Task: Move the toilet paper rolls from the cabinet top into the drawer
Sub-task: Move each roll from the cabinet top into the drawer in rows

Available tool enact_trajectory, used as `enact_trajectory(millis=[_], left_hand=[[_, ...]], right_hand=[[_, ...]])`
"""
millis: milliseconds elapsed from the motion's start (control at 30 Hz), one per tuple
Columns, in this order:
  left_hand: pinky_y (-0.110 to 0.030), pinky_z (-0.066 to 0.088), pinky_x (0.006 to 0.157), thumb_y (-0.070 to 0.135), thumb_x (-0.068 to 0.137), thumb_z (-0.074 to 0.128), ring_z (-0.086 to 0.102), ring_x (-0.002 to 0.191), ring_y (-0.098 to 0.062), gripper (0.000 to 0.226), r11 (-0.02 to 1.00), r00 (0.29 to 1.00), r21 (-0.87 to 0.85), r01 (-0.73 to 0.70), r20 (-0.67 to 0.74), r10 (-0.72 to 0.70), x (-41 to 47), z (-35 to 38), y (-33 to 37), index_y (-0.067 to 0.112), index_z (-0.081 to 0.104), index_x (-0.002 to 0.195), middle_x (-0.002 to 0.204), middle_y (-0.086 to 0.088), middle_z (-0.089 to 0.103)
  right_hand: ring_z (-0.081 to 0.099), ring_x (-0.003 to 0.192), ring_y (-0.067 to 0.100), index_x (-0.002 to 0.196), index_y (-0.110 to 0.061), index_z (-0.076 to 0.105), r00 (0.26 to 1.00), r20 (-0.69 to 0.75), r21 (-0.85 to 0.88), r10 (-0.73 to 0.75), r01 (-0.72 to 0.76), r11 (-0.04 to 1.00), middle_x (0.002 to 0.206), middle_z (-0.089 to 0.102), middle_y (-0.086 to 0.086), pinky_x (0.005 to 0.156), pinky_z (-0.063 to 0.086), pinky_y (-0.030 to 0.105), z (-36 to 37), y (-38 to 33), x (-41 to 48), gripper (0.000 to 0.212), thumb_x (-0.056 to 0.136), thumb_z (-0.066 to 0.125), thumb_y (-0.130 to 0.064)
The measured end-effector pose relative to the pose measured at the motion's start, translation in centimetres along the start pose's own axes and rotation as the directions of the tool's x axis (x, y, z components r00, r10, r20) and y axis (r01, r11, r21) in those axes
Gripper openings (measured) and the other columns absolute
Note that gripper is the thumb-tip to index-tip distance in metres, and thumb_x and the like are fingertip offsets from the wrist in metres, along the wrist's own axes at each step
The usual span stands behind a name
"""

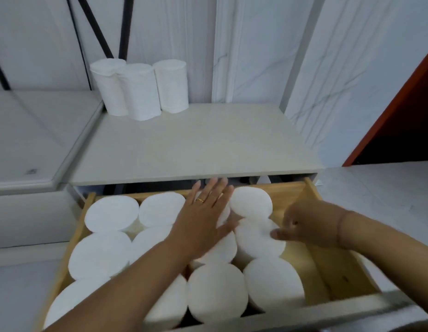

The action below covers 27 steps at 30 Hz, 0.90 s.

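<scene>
Three white toilet paper rolls [138,89] stand upright at the back left of the pale cabinet top [196,144]. Below it the wooden drawer [311,271] is pulled out and holds several rolls [111,213] standing on end in rows. My left hand [203,219], with a gold ring, lies flat and spread on rolls in the drawer's middle. My right hand [306,227] grips the side of a roll [258,238] in the right-hand row, fingers curled around its edge. Bare wood shows along the drawer's right side.
A white padded surface with a raised edge [64,161] adjoins the cabinet on the left. Marbled white wall panels [340,80] rise behind. A red-brown frame [395,101] stands at the right. The drawer's pale front rail [328,312] runs across the bottom.
</scene>
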State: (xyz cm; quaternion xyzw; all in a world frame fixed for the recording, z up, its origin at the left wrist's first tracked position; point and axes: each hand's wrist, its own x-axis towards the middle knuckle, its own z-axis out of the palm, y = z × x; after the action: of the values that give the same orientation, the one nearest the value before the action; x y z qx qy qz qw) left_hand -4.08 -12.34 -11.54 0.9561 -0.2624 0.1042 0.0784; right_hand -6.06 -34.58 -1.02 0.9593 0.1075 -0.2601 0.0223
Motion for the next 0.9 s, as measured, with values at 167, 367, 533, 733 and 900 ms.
enact_trajectory(millis=[167, 367, 533, 733, 900], left_hand=[[-0.036, -0.013, 0.114, 0.064, 0.089, 0.006, -0.008, 0.145, -0.016, 0.073, 0.974, 0.975, 0.065, 0.218, -0.067, -0.213, 0.3, -2.8, -7.4, 0.023, 0.006, 0.150, 0.158, 0.002, 0.002], [-0.038, -0.009, 0.114, 0.067, 0.080, -0.006, -0.004, 0.145, -0.016, 0.083, 0.935, 0.938, 0.076, 0.348, -0.034, -0.346, 2.5, -3.8, -13.3, 0.023, 0.004, 0.150, 0.159, 0.002, 0.002], [-0.038, -0.009, 0.115, 0.072, 0.075, -0.013, -0.012, 0.144, -0.012, 0.088, 0.943, 0.942, 0.014, 0.331, 0.045, -0.332, 4.0, -2.7, -14.8, 0.026, -0.002, 0.149, 0.159, 0.006, -0.008], [-0.038, -0.009, 0.116, 0.073, 0.075, -0.014, -0.009, 0.144, -0.012, 0.089, 0.945, 0.945, -0.014, 0.326, -0.007, -0.326, 3.8, -2.0, -14.9, 0.025, -0.001, 0.149, 0.159, 0.005, -0.004], [-0.038, -0.008, 0.116, 0.072, 0.079, -0.012, -0.006, 0.145, -0.013, 0.086, 0.945, 0.945, -0.010, 0.326, -0.030, -0.326, 3.9, -1.8, -14.8, 0.024, 0.002, 0.149, 0.159, 0.004, -0.001]], right_hand=[[0.053, 0.115, 0.017, 0.127, -0.024, 0.052, 0.928, -0.328, 0.183, -0.179, 0.248, 0.951, 0.130, 0.055, -0.003, 0.100, 0.042, 0.032, -8.8, -2.5, 5.6, 0.061, 0.079, 0.053, -0.062], [0.024, 0.142, 0.019, 0.149, -0.016, 0.021, 0.800, -0.509, 0.114, -0.318, 0.429, 0.896, 0.157, 0.021, 0.004, 0.110, 0.018, 0.024, -18.5, -7.3, 19.1, 0.094, 0.075, 0.074, -0.045], [0.020, 0.144, 0.025, 0.150, -0.016, 0.014, 0.753, -0.569, -0.031, -0.330, 0.381, 0.924, 0.158, 0.017, 0.008, 0.118, 0.017, 0.038, -25.7, -10.0, 27.4, 0.108, 0.069, 0.080, -0.042], [0.026, 0.142, 0.028, 0.151, -0.020, 0.014, 0.764, -0.515, -0.116, -0.387, 0.386, 0.915, 0.156, 0.024, 0.008, 0.117, 0.021, 0.042, -28.3, -12.2, 33.5, 0.109, 0.067, 0.082, -0.039], [0.035, 0.132, 0.033, 0.141, -0.016, 0.033, 0.750, -0.493, -0.225, -0.442, 0.380, 0.897, 0.144, 0.039, 0.011, 0.113, 0.025, 0.048, -28.1, -13.1, 35.5, 0.089, 0.070, 0.075, -0.050]])
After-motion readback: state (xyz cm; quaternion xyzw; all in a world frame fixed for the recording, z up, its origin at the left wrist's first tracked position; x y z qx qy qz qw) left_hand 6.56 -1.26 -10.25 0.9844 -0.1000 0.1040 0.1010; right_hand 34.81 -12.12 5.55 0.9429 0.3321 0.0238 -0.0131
